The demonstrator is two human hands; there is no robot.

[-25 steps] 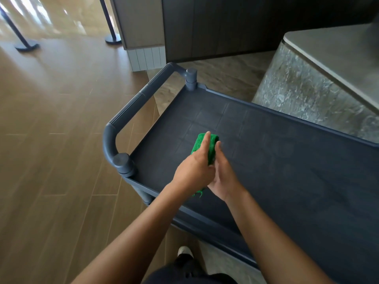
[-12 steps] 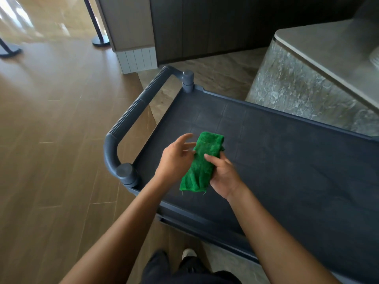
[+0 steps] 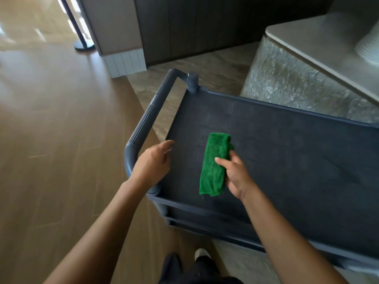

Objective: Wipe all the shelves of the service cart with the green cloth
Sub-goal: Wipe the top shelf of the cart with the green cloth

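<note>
Folded green cloth (image 3: pixel 215 165) pinched at its 3 o'clock edge by the right hand (image 3: pixel 235 177), over the cart's top shelf (image 3: pixel 287 160), near the 9 o'clock end. At 9 o'clock the left hand (image 3: pixel 153 160) hangs loose and empty beside the handle (image 3: pixel 143 128). Top-shelf wipe likely about to start; next: press cloth flat, sweep toward 3 o'clock

The right grip (image 3: pixel 235 175) pinches the folded green cloth (image 3: pixel 214 167), thumb on top, over the dark top shelf (image 3: pixel 287 160) of the service cart. The left grip (image 3: pixel 153 162) hovers loose-fingered, holding nothing, at the shelf's near left corner beside the ribbed handle (image 3: pixel 147 117).
</note>
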